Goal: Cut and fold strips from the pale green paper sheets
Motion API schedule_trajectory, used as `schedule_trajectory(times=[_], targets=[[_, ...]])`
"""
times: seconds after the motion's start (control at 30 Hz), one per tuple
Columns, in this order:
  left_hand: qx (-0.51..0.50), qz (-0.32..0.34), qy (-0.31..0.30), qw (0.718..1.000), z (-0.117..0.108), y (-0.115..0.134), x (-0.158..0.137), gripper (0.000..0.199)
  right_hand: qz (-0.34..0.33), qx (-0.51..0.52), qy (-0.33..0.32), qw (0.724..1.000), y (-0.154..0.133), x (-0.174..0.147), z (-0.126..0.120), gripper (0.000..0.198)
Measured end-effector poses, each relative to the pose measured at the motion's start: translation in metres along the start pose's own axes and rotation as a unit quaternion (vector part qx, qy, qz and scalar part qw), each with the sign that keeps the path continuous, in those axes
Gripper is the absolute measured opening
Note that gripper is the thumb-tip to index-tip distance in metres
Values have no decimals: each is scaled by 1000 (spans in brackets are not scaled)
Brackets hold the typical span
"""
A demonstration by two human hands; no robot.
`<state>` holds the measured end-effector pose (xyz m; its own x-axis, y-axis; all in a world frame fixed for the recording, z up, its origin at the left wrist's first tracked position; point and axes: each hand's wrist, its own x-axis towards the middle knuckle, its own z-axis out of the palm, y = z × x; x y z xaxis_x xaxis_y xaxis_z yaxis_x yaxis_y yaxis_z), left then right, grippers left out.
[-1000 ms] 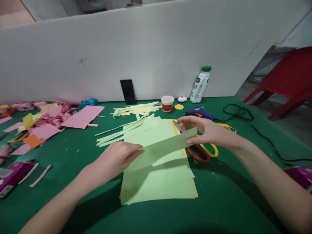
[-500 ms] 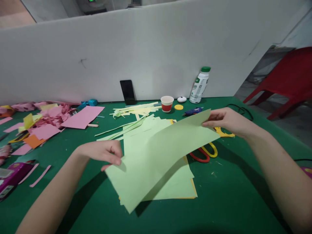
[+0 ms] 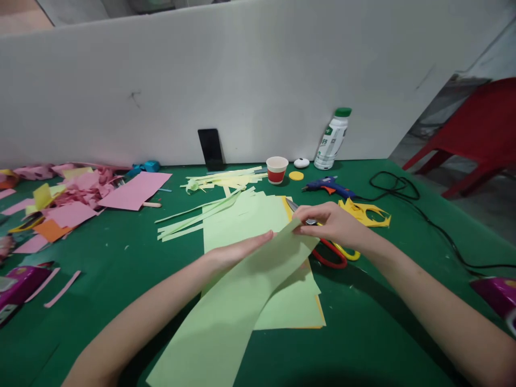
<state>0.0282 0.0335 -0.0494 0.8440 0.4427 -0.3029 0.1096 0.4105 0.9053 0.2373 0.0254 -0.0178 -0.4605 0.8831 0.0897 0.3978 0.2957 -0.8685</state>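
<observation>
A sheet of light green paper (image 3: 226,312) slants across the front of the table, its lower end running out at the bottom edge. Its upper right corner is pinched in the fingers of my right hand (image 3: 328,223). My left hand (image 3: 237,251) lies against the sheet's far edge with the thumb stretched out; the other fingers are hidden behind the paper. Beneath is a stack of light green sheets (image 3: 226,228) with orange-yellow edges showing. Scissors with red and yellow handles (image 3: 332,255) lie by the stack, partly covered by my right hand.
Behind stand a paper cup (image 3: 276,173), a phone (image 3: 211,149) and a leaning bottle (image 3: 332,141). A blue glue gun (image 3: 330,186) with a cable and a yellow paper scrap (image 3: 357,213) lie right. Green strips (image 3: 193,220) are left of the stack; pink paper scraps (image 3: 76,215) lie farther left.
My hands have come closer together. My left hand has let go of the lower left corner and moved right to the far edge; my right hand has moved left and nearer with the sheet.
</observation>
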Motion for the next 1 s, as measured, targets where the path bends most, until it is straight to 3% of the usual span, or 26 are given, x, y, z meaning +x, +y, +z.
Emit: schedule_trajectory(times=[0.07,0.13,0.27,0.4,0.5,0.6,0.77,0.87,1.0], targets=[[-68,-5,-66,995,15,-2,0,67,-2,-11,18,1000,-4,-2,3,10],[-111,11,-73,991,27,-1,-1,68,11,-14,43,999,-6,-2,6,10],[-140,43,50,988,40,4,-2,47,50,44,86,994,-8,-1,10,17],[-74,85,133,985,41,11,-5,32,78,82,93,989,-16,-5,10,32],[-33,100,165,981,41,15,-9,29,88,97,40,991,-24,-9,14,28],[38,99,192,976,42,20,-13,26,93,101,40,990,-29,-13,21,24],[219,126,246,936,41,29,-24,25,81,118,61,988,-40,-19,30,28],[222,132,260,930,43,33,-33,26,76,112,91,987,-49,-24,35,29],[164,116,234,951,48,36,-43,26,77,124,130,981,-58,-30,40,30]])
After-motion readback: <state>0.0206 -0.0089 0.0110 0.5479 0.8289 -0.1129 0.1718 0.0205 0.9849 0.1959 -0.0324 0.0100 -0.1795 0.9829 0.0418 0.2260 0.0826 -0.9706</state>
